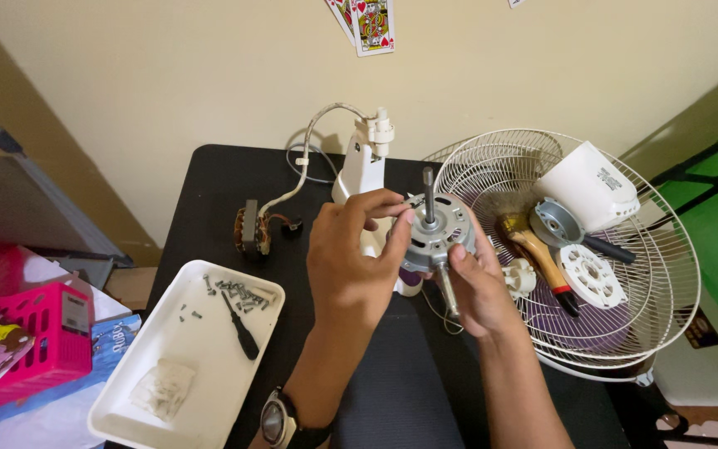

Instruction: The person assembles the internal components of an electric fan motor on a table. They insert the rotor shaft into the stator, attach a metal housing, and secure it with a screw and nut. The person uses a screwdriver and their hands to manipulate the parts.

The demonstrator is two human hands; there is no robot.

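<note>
You hold the fan motor (435,231) above the black table (218,179), between both hands, its shaft standing nearly upright, pointing toward the wall. Your left hand (351,258) pinches its near rim with fingertips; your right hand (479,287) cups its underside, thumb pressed on the housing.

White tray (126,391) sat at the table's (209,179) left edge, holding loose screws (238,293), a black screwdriver (241,326) and a clear bag (162,387). Wire grille (658,249) lay right, carrying a brush (536,254), white cover (587,187) and perforated disc (592,276). Pink basket (39,341) stood left of the table.
</note>
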